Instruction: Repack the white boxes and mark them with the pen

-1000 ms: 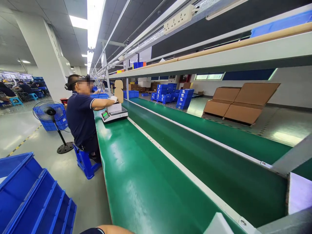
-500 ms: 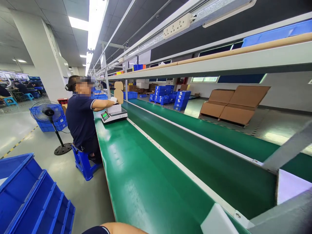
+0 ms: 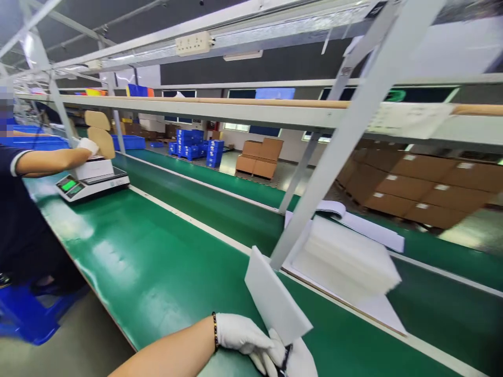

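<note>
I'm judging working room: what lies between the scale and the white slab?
In the head view, only green tabletop lies between the scale and the white slab, with a pale strip along its far edge.

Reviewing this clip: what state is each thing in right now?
Left hand: gloved, fingers bent, grip unclear.
Right hand: gloved, partly out of frame, grip unclear.
White panel: tilted, near end at the hands.
Scale: display lit green, white box on it.
White sheets: stacked.
Cardboard boxes: stacked.
Blue crates: stacked.
Power strip: on or off, cannot tell.
</note>
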